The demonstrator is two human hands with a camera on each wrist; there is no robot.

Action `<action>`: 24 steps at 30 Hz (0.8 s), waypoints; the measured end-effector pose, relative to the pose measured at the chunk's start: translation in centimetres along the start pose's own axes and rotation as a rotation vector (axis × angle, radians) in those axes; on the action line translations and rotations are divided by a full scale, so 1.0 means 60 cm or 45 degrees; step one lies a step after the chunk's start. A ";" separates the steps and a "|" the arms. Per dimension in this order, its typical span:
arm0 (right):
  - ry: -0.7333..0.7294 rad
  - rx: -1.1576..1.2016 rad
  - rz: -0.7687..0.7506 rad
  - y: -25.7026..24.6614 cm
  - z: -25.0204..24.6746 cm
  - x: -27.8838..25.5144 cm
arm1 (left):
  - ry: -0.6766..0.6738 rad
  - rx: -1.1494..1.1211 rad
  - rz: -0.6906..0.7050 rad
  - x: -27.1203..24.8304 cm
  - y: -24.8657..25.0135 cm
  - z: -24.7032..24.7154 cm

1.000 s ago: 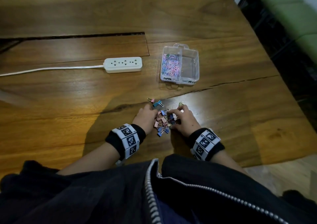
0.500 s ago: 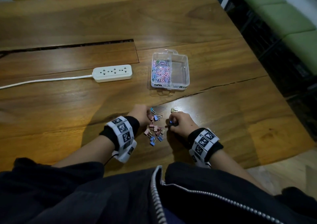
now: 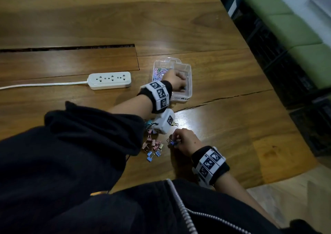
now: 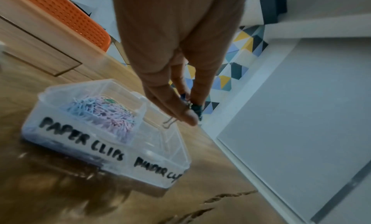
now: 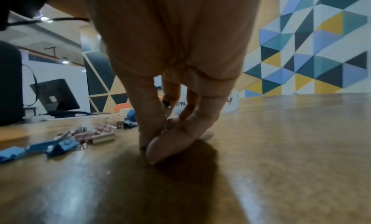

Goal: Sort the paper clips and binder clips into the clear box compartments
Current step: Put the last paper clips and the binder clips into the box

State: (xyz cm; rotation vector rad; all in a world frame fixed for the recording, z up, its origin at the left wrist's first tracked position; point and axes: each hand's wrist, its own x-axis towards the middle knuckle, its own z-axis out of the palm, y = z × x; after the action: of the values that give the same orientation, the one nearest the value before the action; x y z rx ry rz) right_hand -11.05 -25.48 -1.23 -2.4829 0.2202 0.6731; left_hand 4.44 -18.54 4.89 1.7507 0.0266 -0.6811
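Observation:
The clear box point(image 3: 189, 72) point(image 4: 112, 165) sits mid-table with two compartments; its left one holds pastel paper clips point(image 3: 158, 72) point(image 4: 104, 114). My left hand point(image 3: 176, 82) point(image 4: 186, 107) hovers over the right compartment, fingers pinching dark binder clips point(image 4: 195, 108). A pile of pink and blue binder clips point(image 3: 152, 146) point(image 5: 66, 141) lies near the table's front edge. My right hand point(image 3: 182, 140) point(image 5: 160, 132) rests on the table beside the pile, pinching a blue binder clip point(image 3: 172, 142) by its wire handle.
A white power strip point(image 3: 110, 80) with its cord lies left of the box. A crack in the wooden table point(image 3: 232, 97) runs right of the box. The table's right edge drops to green seats point(image 3: 295, 27).
My left hand has left the pile and reached forward to the box with binder clips in it. The right hand has stayed at the pile, holding a blue clip.

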 end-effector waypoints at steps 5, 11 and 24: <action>-0.002 0.312 0.053 0.014 0.003 0.001 | -0.057 0.185 0.016 0.013 -0.007 0.001; 0.064 0.785 0.067 0.021 -0.048 0.013 | -0.103 0.595 0.235 -0.060 -0.046 -0.074; 0.489 0.525 0.122 -0.064 -0.165 0.122 | -0.253 1.828 0.334 -0.152 -0.200 -0.094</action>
State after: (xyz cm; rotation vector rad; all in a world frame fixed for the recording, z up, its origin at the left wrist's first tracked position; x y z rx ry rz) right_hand 0.49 -27.83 4.01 -2.1857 0.5642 0.1544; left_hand -5.08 -6.88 -0.82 2.9216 -1.0384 -0.7058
